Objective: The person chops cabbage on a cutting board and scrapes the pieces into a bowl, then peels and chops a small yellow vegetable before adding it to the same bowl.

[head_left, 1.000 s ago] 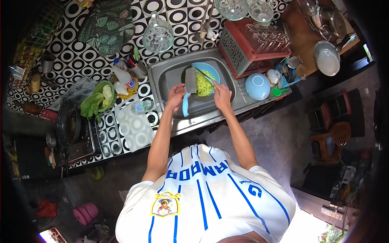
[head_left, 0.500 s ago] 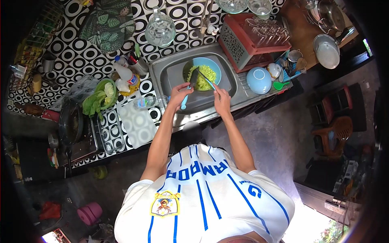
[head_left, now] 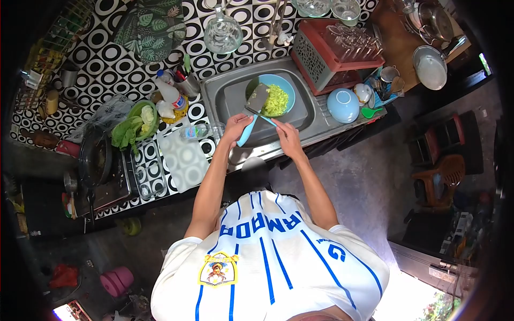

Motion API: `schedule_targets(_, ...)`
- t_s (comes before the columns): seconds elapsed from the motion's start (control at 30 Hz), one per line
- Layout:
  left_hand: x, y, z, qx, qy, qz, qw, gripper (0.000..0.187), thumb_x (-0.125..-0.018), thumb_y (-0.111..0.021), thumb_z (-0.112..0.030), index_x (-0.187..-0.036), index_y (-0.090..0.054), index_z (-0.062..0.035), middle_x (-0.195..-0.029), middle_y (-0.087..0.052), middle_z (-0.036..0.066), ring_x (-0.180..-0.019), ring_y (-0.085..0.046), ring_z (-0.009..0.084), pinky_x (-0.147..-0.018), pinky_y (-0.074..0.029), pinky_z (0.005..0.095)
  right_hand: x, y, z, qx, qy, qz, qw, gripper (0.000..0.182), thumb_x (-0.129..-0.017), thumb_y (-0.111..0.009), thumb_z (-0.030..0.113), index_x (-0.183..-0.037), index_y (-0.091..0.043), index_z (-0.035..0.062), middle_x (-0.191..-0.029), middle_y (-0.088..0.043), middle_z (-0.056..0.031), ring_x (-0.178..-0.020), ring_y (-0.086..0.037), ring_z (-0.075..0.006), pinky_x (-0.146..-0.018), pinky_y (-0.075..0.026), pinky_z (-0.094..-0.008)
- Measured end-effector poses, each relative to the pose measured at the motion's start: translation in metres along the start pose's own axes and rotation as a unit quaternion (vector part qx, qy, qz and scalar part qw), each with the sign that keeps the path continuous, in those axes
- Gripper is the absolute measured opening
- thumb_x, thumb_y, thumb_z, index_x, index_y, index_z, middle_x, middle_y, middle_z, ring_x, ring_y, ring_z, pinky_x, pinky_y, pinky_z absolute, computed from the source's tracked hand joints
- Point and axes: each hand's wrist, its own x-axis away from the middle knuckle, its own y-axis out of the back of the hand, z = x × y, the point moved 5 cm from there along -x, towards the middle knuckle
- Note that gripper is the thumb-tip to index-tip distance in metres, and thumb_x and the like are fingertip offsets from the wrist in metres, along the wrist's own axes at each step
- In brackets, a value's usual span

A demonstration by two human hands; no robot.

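My left hand (head_left: 234, 129) grips the blue handle of a cleaver (head_left: 255, 100), whose wide blade is tilted over the rim of a blue bowl (head_left: 286, 87). The bowl sits in the steel sink (head_left: 225, 93) and holds chopped yellow-green vegetable (head_left: 276, 99). My right hand (head_left: 286, 137) holds a thin blue-handled utensil (head_left: 261, 116) that crosses the cleaver handle, its tip near the blade.
A white cutting board (head_left: 183, 162) lies left of the sink, with a water bottle (head_left: 196, 131) beside it. A green bowl of leafy greens (head_left: 130, 127), a soap bottle (head_left: 171, 95), a wok (head_left: 95, 161), an upturned blue bowl (head_left: 342, 105) and a red rack of glasses (head_left: 335, 51) surround the sink.
Both hands have drawn back toward me from the bowl. The cleaver blade turned and now tilts over the bowl's left rim, with the thin utensil pulled out of the vegetable and laid across the cleaver.
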Motion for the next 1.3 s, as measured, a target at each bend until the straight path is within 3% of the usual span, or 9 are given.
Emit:
schedule_targets(0.33, 0.008, 0.010, 0.005, -0.032, 0.010, 0.000, 0.999, 0.017, -0.089, -0.075, -0.016, -0.094, -0.069, -0.0010, -0.082, -0.066, 0.002, -0.070, -0.055, 0.0079, -0.061, -0.042, 0.0248, -0.025, 0.010, -0.005, 0.125, 0.020, -0.009, 0.992, 0.034, -0.099, -0.051, 0.020, -0.127, -0.068, 0.0253, -0.087, -0.058, -0.0087, -0.093, -0.057, -0.0277, -0.084, -0.036, -0.0422)
schedule_targets(0.73, 0.012, 0.015, 0.006, -0.019, 0.019, -0.005, 1.000, 0.019, -0.091, -0.073, -0.020, -0.095, -0.068, -0.0022, -0.079, -0.064, 0.000, -0.065, -0.054, 0.0062, -0.056, -0.042, 0.0233, -0.045, 0.021, -0.043, 0.145, -0.086, -0.116, 0.979, 0.035, -0.100, -0.049, 0.024, -0.131, -0.065, 0.0274, -0.096, -0.065, -0.0153, -0.098, -0.061, -0.0352, -0.088, -0.040, -0.0496)
schedule_targets(0.83, 0.012, 0.013, 0.006, -0.011, 0.034, -0.025, 0.999, 0.018, -0.091, -0.073, -0.019, -0.094, -0.068, -0.0019, -0.077, -0.063, 0.000, -0.064, -0.053, 0.0069, -0.056, -0.041, 0.0244, -0.040, 0.025, -0.030, 0.120, -0.110, -0.091, 0.983, 0.033, -0.101, -0.048, 0.022, -0.129, -0.066, 0.0211, -0.102, -0.067, -0.0191, -0.101, -0.062, -0.0383, -0.089, -0.043, -0.0493)
schedule_targets(0.93, 0.013, 0.013, 0.007, -0.004, 0.038, -0.042, 0.998, 0.018, -0.090, -0.072, -0.018, -0.093, -0.069, -0.0013, -0.077, -0.063, 0.000, -0.064, -0.053, 0.0077, -0.056, -0.041, 0.0252, -0.037, 0.020, -0.034, 0.036, -0.013, -0.149, 0.988, 0.034, -0.103, -0.047, 0.021, -0.129, -0.064, 0.0082, -0.091, -0.068, -0.0190, -0.089, -0.065, -0.0384, -0.078, -0.048, -0.0429)
schedule_targets(1.03, 0.019, 0.017, 0.008, -0.001, 0.033, -0.058, 0.998, 0.018, -0.091, -0.071, -0.020, -0.094, -0.067, -0.0028, -0.078, -0.063, -0.001, -0.064, -0.053, 0.0064, -0.056, -0.041, 0.0239, -0.031, 0.016, -0.031, 0.009, -0.027, -0.151, 0.988, 0.036, -0.104, -0.047, 0.022, -0.128, -0.062, 0.0005, -0.085, -0.067, -0.0193, -0.080, -0.066, -0.0315, -0.077, -0.050, -0.0367)
schedule_targets(1.13, 0.035, 0.027, 0.010, 0.024, 0.014, -0.088, 0.996, 0.017, -0.091, -0.071, -0.019, -0.095, -0.067, -0.0031, -0.079, -0.063, -0.001, -0.067, -0.053, 0.0063, -0.059, -0.041, 0.0236, -0.023, -0.003, -0.033, -0.044, -0.106, -0.086, 0.990, 0.036, -0.104, -0.049, 0.023, -0.129, -0.062, 0.0008, -0.082, -0.065, -0.0143, -0.078, -0.062, -0.0204, -0.079, -0.049, -0.0319)
schedule_targets(1.23, 0.066, 0.047, 0.022, 0.034, 0.010, -0.128, 0.991, 0.017, -0.091, -0.071, -0.019, -0.095, -0.066, -0.0034, -0.080, -0.063, -0.001, -0.069, -0.053, 0.0062, -0.061, -0.041, 0.0232, -0.009, -0.040, -0.013, -0.118, -0.076, -0.046, 0.989, 0.036, -0.104, -0.051, 0.023, -0.130, -0.062, 0.0008, -0.084, -0.063, -0.0094, -0.079, -0.057, -0.0138, -0.079, -0.047, -0.0291)
schedule_targets(1.27, 0.079, 0.056, 0.028, 0.026, 0.018, -0.141, 0.990, 0.017, -0.091, -0.071, -0.019, -0.095, -0.066, -0.0035, -0.081, -0.063, -0.001, -0.070, -0.053, 0.0061, -0.062, -0.041, 0.0231, -0.001, -0.054, -0.004, -0.151, -0.081, -0.008, 0.985, 0.037, -0.103, -0.052, 0.022, -0.131, -0.061, 0.0011, -0.094, -0.064, -0.0085, -0.088, -0.057, -0.0158, -0.084, -0.046, -0.0302)
schedule_targets(1.3, 0.094, 0.065, 0.034, 0.018, 0.026, -0.152, 0.988, 0.017, -0.091, -0.071, -0.019, -0.095, -0.066, -0.0035, -0.081, -0.063, -0.001, -0.071, -0.053, 0.0061, -0.062, -0.041, 0.0230, 0.005, -0.067, 0.008, -0.160, -0.043, 0.000, 0.986, 0.037, -0.101, -0.053, 0.021, -0.131, -0.060, 0.0002, -0.106, -0.064, -0.0176, -0.099, -0.061, -0.0295, -0.091, -0.045, -0.0365)
